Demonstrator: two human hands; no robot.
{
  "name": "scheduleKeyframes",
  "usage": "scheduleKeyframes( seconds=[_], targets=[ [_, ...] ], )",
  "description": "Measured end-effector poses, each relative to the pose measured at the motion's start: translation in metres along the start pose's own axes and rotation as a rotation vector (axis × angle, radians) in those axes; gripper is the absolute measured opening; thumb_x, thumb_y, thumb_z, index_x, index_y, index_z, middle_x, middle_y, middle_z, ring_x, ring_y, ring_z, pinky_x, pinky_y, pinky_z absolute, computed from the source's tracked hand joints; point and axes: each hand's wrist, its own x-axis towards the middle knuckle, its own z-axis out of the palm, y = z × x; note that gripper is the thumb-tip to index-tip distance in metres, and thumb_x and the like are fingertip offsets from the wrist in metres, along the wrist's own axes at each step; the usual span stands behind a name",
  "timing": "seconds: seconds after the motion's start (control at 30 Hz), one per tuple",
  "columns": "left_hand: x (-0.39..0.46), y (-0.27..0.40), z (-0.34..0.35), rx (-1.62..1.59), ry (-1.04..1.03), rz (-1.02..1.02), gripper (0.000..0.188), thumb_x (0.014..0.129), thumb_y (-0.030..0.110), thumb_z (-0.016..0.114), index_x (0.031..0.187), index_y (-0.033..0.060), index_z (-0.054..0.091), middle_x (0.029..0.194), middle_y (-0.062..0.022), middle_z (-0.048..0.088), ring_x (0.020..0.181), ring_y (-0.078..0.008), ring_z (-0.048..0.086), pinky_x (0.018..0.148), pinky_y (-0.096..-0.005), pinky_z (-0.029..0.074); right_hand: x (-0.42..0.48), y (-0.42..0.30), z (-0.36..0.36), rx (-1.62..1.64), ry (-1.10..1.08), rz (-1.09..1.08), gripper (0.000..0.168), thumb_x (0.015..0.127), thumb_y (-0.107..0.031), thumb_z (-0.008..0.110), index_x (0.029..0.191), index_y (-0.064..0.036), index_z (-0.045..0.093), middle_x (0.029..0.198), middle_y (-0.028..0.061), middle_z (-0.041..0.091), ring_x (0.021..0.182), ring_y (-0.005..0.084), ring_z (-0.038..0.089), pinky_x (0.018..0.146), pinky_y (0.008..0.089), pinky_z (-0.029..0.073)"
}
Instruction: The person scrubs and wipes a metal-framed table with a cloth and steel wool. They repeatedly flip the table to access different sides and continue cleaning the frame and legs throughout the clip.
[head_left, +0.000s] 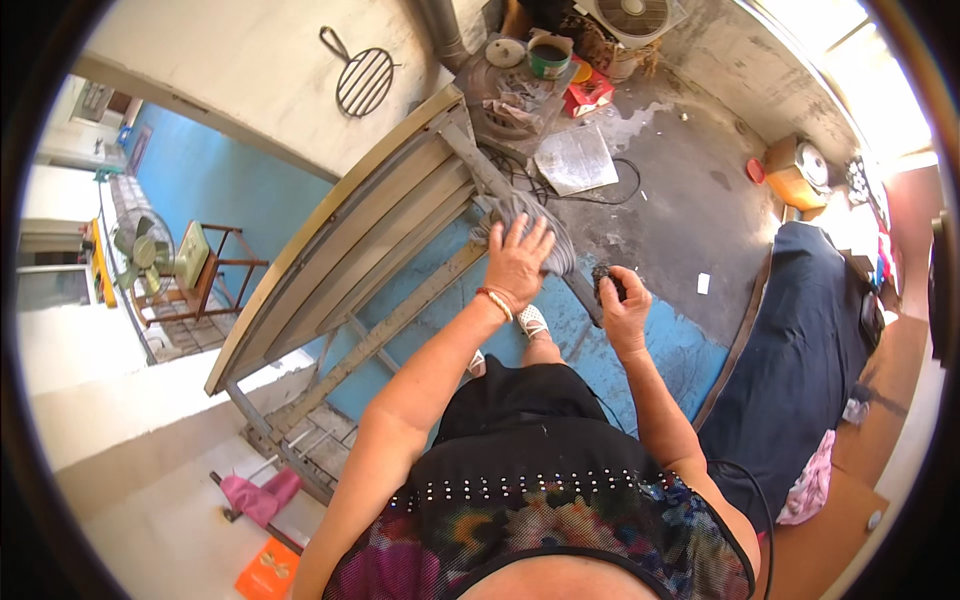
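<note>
A slatted wooden table (375, 214) is tipped on its side, its underside and metal frame facing me. My left hand (517, 262) lies over a striped grey cloth (556, 247), fingers spread, pressing it around a metal table leg (582, 296). Part of the leg and frame joint is hidden beneath the cloth. Just right of that leg's lower end, my right hand (628, 311) pinches a dark, rough scouring pad (601, 279) between thumb and fingers. The pad is apart from the cloth.
A dark blue cover (795, 322) drapes a long object at right. Black cable (637, 180) and silvery sheet (577, 160) lie on the floor beyond the table. A green tin (550, 58) stands farther back. Left are a fan (142, 251) and chair (199, 281).
</note>
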Motion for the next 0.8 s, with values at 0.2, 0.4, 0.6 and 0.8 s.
scheduleKeyframes(
  seconds=[0.2,0.4,0.6,0.8],
  targets=[
    [-0.046,0.063,0.051,-0.547,-0.08,0.113,0.049,0.065,0.003,0.067,0.112,0.0125,0.057,0.13,-0.0079,0.047,0.123,-0.0324,0.035,0.105,-0.0427,0.027,0.018,0.018,-0.018,0.177,-0.025,0.16,0.014,0.079,-0.006,0.062,0.09,0.003,0.062,0.071,0.0002,0.058,0.063,0.0058,0.05,0.055,0.0223,0.042],
    [-0.028,0.086,0.003,-1.075,0.169,-0.17,0.032,0.069,0.001,0.063,0.101,0.0046,0.059,0.101,-0.0142,0.058,0.101,-0.0305,0.052,0.092,-0.0385,0.039,0.026,0.005,-0.034,0.373,0.027,0.174,0.013,0.083,-0.004,0.06,0.093,0.004,0.062,0.076,-0.0027,0.057,0.068,0.0038,0.049,0.06,0.0185,0.041],
    [-0.044,-0.015,-0.028,0.064,0.283,-0.31,0.046,0.072,0.009,0.057,0.116,-0.0023,0.051,0.119,-0.0155,0.048,0.112,-0.0322,0.04,0.092,-0.0365,0.04,0.009,-0.007,-0.025,0.455,-0.083,0.224,0.015,0.083,-0.007,0.06,0.094,0.003,0.063,0.078,-0.0027,0.058,0.068,0.0044,0.05,0.061,0.019,0.04],
    [-0.144,-0.05,-0.037,0.438,0.192,-0.347,0.047,0.077,0.013,0.048,0.121,-0.001,0.047,0.114,-0.0111,0.046,0.105,-0.026,0.042,0.084,-0.0327,0.042,-0.013,-0.011,-0.007,0.533,-0.174,0.332,0.016,0.084,-0.008,0.059,0.096,0.003,0.061,0.083,0.0026,0.062,0.072,0.0096,0.057,0.066,0.0227,0.046]
  ],
)
